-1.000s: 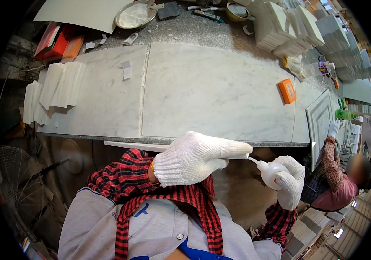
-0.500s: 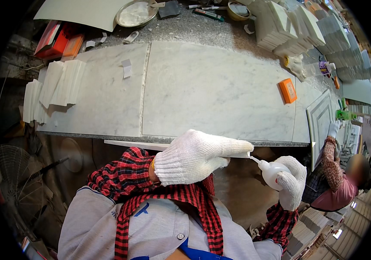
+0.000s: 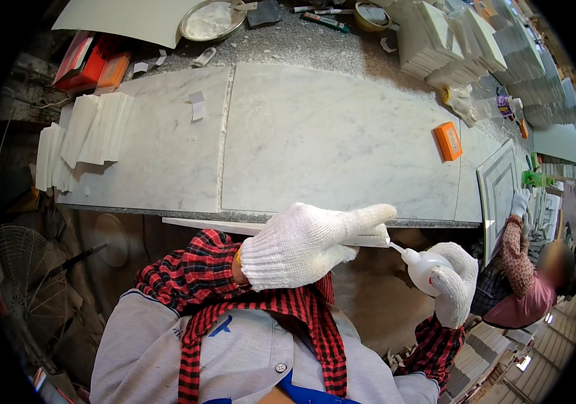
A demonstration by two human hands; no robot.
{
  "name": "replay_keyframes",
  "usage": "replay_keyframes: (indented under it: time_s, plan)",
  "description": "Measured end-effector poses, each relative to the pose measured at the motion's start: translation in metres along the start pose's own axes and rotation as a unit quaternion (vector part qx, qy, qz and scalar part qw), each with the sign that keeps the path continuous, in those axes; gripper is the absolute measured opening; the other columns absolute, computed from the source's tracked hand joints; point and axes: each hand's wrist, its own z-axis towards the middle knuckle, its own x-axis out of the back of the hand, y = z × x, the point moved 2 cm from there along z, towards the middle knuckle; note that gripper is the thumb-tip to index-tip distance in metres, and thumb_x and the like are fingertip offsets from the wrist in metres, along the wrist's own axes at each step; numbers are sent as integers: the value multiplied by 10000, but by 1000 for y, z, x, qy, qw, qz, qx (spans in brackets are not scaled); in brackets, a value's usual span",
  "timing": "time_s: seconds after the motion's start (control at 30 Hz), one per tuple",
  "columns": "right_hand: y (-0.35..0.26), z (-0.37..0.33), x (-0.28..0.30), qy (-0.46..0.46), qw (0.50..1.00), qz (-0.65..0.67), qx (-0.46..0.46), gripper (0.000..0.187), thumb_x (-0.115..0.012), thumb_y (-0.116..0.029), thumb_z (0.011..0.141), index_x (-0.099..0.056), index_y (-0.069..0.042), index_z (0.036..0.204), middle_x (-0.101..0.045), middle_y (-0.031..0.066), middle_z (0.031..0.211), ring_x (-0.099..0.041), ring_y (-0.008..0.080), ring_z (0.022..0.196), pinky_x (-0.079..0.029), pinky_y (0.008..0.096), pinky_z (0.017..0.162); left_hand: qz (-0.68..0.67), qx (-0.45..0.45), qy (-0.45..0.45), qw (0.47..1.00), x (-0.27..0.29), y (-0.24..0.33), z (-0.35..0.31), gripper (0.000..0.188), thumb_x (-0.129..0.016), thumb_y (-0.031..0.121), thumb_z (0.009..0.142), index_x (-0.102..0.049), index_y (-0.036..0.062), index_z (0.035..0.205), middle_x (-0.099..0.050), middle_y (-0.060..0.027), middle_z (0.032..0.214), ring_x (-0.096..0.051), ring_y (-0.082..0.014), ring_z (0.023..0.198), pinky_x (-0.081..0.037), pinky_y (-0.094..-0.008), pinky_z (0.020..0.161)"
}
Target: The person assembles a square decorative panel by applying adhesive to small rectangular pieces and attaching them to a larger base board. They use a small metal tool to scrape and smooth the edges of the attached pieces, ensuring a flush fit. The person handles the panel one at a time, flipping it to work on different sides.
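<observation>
My left hand (image 3: 298, 248), in a white knitted glove, is closed around white stone-like strips, with its index finger stretched out above their end (image 3: 373, 238). A long white strip (image 3: 204, 225) also shows left of that hand; whether it is the same piece I cannot tell. My right hand (image 3: 457, 286), gloved too, grips a small white squeeze bottle (image 3: 425, 269) with a thin nozzle. The nozzle tip points left and lies at the strips' end. Both hands are in front of the marble slab's (image 3: 342, 148) near edge.
White strips (image 3: 96, 128) are stacked at the slab's left. An orange box (image 3: 447, 141) lies on its right part. Behind are a bowl of white powder (image 3: 208, 21) and tile stacks (image 3: 429, 40). At the right a co-worker (image 3: 523, 283) touches a framed panel (image 3: 496, 188).
My left index finger has lifted off the end of the strips, uncovering it. The bottle has stayed nearly in place, its nozzle still at that end.
</observation>
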Motion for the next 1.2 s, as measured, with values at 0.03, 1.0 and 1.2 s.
replay_keyframes:
  time_s: [0.03,1.0,1.2]
  plan:
    - [0,0,0,2,1000,-3,4,463,-739,-375,679,-711,58,839,-670,109,736,-598,186,668,-457,303,631,12,-14,1,1000,0,-1,0,634,-633,-117,850,-484,61,1440,-653,-156,1291,-650,-247,1177,-525,-338,1014]
    - [-4,-1,0,26,1000,-10,-11,484,-751,-370,660,-700,73,847,-652,109,747,-586,180,672,-456,298,648,159,-91,117,976,0,-8,-1,906,-792,0,691,-419,158,1501,-652,-197,1196,-652,-370,1041,-548,-403,884]
    - [-1,-2,0,41,999,-10,-5,485,-751,-372,649,-700,70,844,-650,108,744,-585,179,666,-457,300,644,179,-74,117,974,0,-6,-2,913,-797,2,683,-422,164,1499,-642,-189,1221,-649,-372,1035,-548,-409,887]
